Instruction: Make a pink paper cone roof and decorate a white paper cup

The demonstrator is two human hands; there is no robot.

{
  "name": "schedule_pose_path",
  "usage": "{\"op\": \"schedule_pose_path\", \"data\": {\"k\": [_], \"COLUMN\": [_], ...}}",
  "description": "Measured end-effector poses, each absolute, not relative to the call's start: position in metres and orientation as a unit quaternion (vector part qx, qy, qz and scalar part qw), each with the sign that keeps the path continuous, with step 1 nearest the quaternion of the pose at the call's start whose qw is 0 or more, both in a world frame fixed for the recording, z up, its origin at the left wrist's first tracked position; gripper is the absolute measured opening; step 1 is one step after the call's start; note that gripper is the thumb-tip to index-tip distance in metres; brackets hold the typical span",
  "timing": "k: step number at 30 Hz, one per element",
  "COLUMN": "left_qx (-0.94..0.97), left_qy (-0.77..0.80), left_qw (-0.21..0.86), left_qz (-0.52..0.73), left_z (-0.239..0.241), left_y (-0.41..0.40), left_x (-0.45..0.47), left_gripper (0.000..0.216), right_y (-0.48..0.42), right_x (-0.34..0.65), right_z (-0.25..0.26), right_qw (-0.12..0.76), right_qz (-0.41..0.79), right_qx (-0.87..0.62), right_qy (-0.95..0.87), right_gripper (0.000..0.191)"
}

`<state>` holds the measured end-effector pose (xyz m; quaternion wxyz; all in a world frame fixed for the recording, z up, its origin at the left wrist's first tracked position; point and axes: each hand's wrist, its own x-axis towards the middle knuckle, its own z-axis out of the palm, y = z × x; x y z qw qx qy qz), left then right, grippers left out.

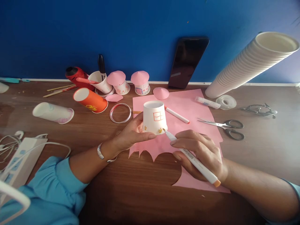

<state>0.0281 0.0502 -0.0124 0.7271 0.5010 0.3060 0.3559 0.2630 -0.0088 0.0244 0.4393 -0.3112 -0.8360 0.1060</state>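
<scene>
My left hand (131, 131) grips a small white paper cup (150, 115) from its left side, thumb across the lower front. An orange window outline and small yellow-brown plant marks are drawn on the cup's wall. Between the fingers of my right hand (201, 150) is a white marker (197, 164) with an orange-brown end. Its tip is at the cup's lower right edge, close to one plant mark. Beneath both hands lies a cut sheet of pink paper (171, 143). A second marker (177, 115), white with a red end, rests on that sheet behind the cup.
Two decorated cups with pink cone tops (140, 78) stand by the blue wall, near a loose pink cone (161, 93). Scissors (225, 125), clear tape (226, 102) and a tall cup stack (248, 65) are right. A phone (188, 62) leans behind; an orange cup (90, 100) lies left.
</scene>
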Motion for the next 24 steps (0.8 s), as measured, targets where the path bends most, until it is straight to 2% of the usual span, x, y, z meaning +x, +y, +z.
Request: {"op": "schedule_pose_path", "data": {"k": [7,12,24], "left_qx": [0.504,0.501,0.515], "left_qy": [0.310,0.311,0.349], "left_qw": [0.725,0.728,0.719], "left_qz": [0.352,0.349,0.311], "left_z": [-0.0134,-0.0142,-0.0110], "left_y": [0.0501,0.0499,0.0480], "left_x": [0.0282,0.0281,0.0259], "left_gripper": [0.060,0.063,0.068], "right_y": [-0.0083,-0.0082,-0.0088], "right_x": [0.2622,0.2606,0.2606], "right_z": [0.0232,0.0183,0.0219], "right_qw": [0.433,0.461,0.443], "right_qz": [0.103,0.127,0.113], "right_qx": [-0.315,-0.318,-0.333], "right_qy": [-0.838,-0.818,-0.825], "right_gripper": [0.014,0.019,0.019]}}
